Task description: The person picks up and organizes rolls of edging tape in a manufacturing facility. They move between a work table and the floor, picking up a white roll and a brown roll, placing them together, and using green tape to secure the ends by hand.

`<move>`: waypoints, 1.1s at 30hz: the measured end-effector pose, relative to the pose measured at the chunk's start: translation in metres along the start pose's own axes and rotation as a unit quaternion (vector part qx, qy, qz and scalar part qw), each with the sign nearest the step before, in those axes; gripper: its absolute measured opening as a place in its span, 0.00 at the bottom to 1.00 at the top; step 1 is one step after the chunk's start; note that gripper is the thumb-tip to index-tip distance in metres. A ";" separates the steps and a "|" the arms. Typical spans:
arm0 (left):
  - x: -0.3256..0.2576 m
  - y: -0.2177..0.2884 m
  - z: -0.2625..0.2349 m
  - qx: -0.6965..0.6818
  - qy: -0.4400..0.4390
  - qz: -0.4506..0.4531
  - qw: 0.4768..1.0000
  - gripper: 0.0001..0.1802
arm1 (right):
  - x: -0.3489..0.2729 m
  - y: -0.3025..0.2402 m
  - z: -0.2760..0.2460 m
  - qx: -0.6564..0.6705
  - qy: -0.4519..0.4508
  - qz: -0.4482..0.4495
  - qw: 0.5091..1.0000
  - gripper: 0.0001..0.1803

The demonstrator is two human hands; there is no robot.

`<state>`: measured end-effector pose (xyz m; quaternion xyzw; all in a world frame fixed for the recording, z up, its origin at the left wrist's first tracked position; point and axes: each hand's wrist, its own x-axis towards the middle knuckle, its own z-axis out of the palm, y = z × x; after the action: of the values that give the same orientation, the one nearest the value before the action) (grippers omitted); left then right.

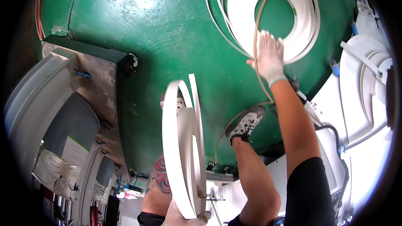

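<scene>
At the lower edge, my gloved left hand [178, 217] grips a roll of white edge banding [171, 142], held upright with its loose end [195, 100] standing up beside it. The fingers close round the roll's lower part. My right hand [270, 56], also gloved, reaches forward with its fingers stretched out. It is at the near edge of a large flat coil of white banding [240, 6] on the floor. Whether it touches that coil I cannot tell. A thin tan hose [257, 25] crosses over the coil and passes by my right thumb.
Green floor [167, 37] spreads around my shoes [247, 123]. A dark-based machine or cart [98, 83] on castors stands at the left, with curved white panels. White equipment [364, 79] with blue-handled parts and another banding roll lines the right. The tan hose trails near my right foot.
</scene>
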<state>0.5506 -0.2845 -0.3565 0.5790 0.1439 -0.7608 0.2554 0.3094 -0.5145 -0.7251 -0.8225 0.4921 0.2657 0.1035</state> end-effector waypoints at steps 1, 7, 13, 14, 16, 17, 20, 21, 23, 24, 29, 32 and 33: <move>0.002 0.005 -0.001 -0.021 -0.001 -0.005 1.000 0.34 | 0.001 0.004 0.002 0.012 0.009 0.003 1.000 0.65; -0.003 0.010 0.000 0.096 0.075 0.044 0.992 0.28 | 0.018 -0.007 -0.030 0.080 -0.063 0.005 0.995 0.49; 0.016 -0.015 -0.013 -0.005 0.033 0.058 0.998 0.32 | -0.056 -0.002 -0.104 0.163 -0.113 -0.024 0.980 0.48; 0.017 -0.015 -0.013 -0.014 0.035 0.074 0.997 0.33 | -0.074 -0.003 -0.130 0.198 -0.139 -0.025 0.970 0.49; 0.028 -0.027 -0.018 -0.044 0.044 0.080 0.995 0.36 | -0.110 0.001 -0.160 0.215 -0.189 -0.085 0.954 0.52; 0.026 -0.031 -0.019 -0.026 0.052 0.118 0.991 0.34 | -0.129 0.003 -0.189 0.233 -0.225 -0.106 0.940 0.54; 0.032 -0.061 -0.031 -0.098 0.079 0.150 0.981 0.30 | -0.183 0.013 -0.247 0.414 -0.369 -0.041 0.831 0.57; 0.026 -0.063 -0.034 -0.157 0.082 0.158 0.971 0.29 | -0.213 0.012 -0.262 0.417 -0.346 -0.036 0.840 0.59; -0.004 -0.054 -0.039 -0.213 0.091 0.169 0.958 0.29 | -0.256 0.005 -0.330 0.498 -0.461 0.041 0.733 0.60; -0.021 -0.048 -0.043 -0.232 0.075 0.179 0.953 0.27 | -0.290 0.015 -0.324 0.490 -0.453 0.042 0.743 0.59; -0.151 -0.019 -0.065 -0.299 0.067 0.220 0.926 0.21 | -0.421 0.043 -0.360 0.571 -0.507 0.052 0.643 0.56; -0.241 -0.037 -0.067 -0.221 0.091 0.316 0.918 0.23 | -0.470 0.042 -0.392 0.565 -0.464 0.037 0.682 0.51; -0.275 -0.044 -0.067 -0.149 0.097 0.334 0.926 0.28 | -0.481 0.048 -0.382 0.528 -0.444 0.007 0.724 0.50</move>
<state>0.6349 -0.1524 -0.1168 0.6203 0.0780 -0.5413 0.5623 0.2153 -0.3401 -0.1415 -0.4190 0.4564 0.2988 0.7258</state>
